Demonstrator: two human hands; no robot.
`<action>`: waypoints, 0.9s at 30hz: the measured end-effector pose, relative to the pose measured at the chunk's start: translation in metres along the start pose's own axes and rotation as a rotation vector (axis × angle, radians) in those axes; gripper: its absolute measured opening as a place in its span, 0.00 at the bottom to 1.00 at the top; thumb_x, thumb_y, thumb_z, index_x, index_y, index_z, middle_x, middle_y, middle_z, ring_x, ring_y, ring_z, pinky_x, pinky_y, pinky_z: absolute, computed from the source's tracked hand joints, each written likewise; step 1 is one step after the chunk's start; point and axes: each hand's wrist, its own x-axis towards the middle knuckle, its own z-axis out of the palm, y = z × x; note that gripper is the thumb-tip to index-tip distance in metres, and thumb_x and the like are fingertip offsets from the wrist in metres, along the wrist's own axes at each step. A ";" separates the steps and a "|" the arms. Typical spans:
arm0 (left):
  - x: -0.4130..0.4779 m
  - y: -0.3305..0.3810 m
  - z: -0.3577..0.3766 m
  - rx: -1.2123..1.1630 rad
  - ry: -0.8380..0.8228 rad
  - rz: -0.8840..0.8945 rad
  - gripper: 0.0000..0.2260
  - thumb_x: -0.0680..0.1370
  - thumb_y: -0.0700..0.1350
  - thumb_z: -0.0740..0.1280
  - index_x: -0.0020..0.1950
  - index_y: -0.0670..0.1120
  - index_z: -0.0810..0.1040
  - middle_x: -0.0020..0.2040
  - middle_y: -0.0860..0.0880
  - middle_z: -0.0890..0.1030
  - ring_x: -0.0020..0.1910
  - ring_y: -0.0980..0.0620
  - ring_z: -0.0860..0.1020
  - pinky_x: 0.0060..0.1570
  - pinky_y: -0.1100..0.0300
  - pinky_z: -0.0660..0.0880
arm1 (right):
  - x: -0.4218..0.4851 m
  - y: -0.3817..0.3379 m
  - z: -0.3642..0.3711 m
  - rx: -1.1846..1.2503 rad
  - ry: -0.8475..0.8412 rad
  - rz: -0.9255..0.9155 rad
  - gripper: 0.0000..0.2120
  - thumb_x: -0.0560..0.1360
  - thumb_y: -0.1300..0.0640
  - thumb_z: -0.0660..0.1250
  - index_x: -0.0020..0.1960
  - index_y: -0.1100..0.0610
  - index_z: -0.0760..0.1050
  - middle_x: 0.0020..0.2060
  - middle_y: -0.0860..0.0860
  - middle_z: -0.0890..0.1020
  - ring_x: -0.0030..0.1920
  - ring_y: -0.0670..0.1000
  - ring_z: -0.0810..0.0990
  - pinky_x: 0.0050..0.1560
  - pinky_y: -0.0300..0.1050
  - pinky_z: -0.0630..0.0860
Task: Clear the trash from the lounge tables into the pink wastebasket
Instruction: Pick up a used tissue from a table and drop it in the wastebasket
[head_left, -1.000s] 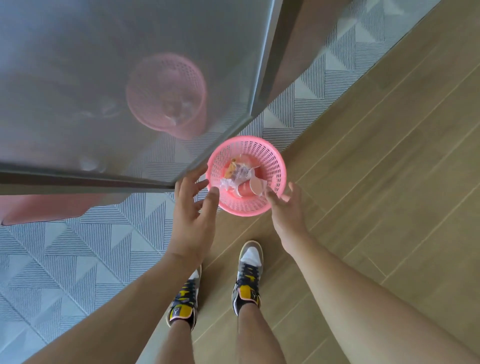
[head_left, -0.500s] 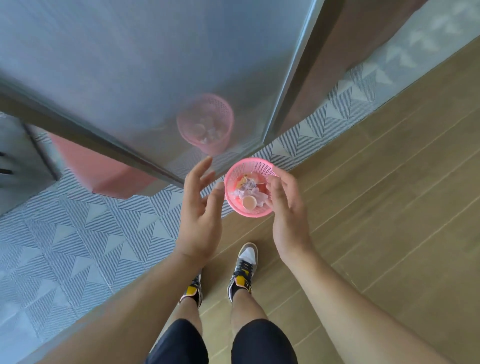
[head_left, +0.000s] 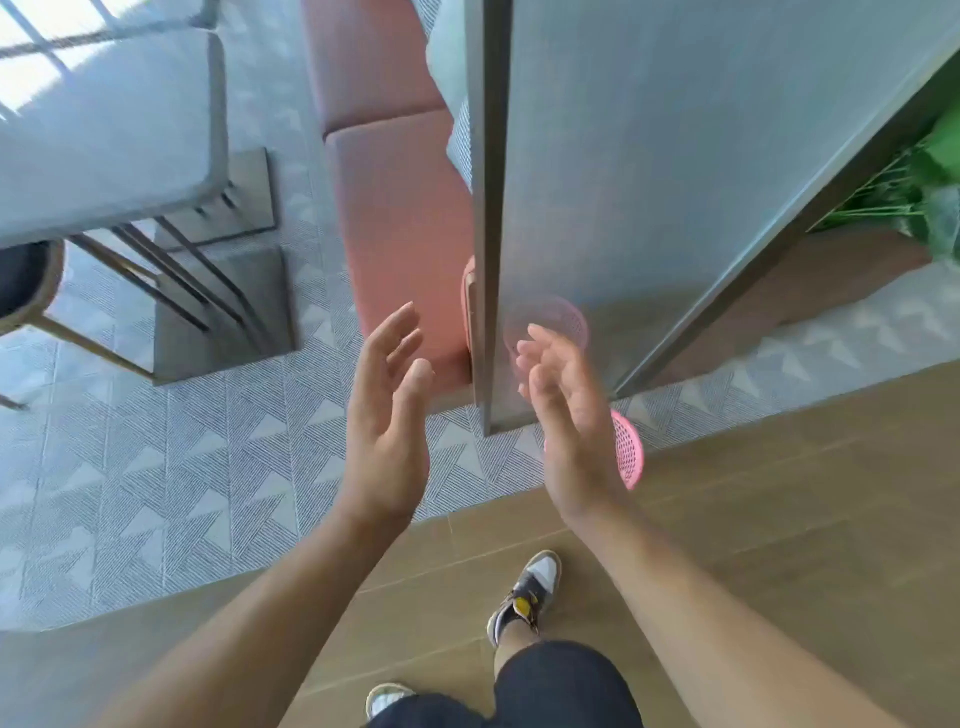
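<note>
The pink wastebasket (head_left: 629, 452) stands on the floor by the corner of a frosted partition; only its right rim shows, the rest lies behind my right hand (head_left: 569, 421). Its contents are hidden. My right hand is raised above it, fingers loosely spread, holding nothing. My left hand (head_left: 387, 415) floats to the left at the same height, palm turned inward, fingers relaxed and empty. Neither hand touches the basket.
A frosted glass partition (head_left: 649, 182) with a metal edge post (head_left: 485, 208) rises ahead, showing a faint pink reflection of the basket. A pink bench (head_left: 395, 208) runs behind it. A grey table (head_left: 104, 130) stands at upper left, a plant (head_left: 930, 192) at far right.
Both hands have lifted away from the basket rim and risen. My view has swung up and left, bringing the bench and the table into sight.
</note>
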 end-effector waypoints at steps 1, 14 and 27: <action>-0.004 0.011 -0.021 0.006 0.029 0.019 0.25 0.81 0.56 0.61 0.76 0.49 0.71 0.75 0.53 0.76 0.74 0.53 0.75 0.73 0.36 0.71 | -0.006 -0.010 0.015 -0.012 -0.034 -0.025 0.28 0.78 0.35 0.60 0.73 0.49 0.72 0.69 0.48 0.79 0.71 0.45 0.77 0.73 0.51 0.74; -0.107 0.124 -0.326 0.018 0.422 0.175 0.19 0.78 0.57 0.63 0.68 0.60 0.76 0.72 0.55 0.79 0.72 0.55 0.76 0.68 0.48 0.75 | -0.107 -0.120 0.266 0.090 -0.398 -0.294 0.16 0.80 0.39 0.63 0.65 0.41 0.75 0.60 0.50 0.81 0.64 0.50 0.80 0.62 0.43 0.77; -0.158 0.148 -0.563 0.070 0.839 0.241 0.20 0.75 0.60 0.62 0.66 0.58 0.76 0.69 0.55 0.79 0.70 0.55 0.78 0.65 0.50 0.77 | -0.146 -0.160 0.542 0.180 -0.750 -0.328 0.18 0.79 0.38 0.65 0.65 0.45 0.77 0.57 0.48 0.84 0.61 0.52 0.83 0.65 0.60 0.80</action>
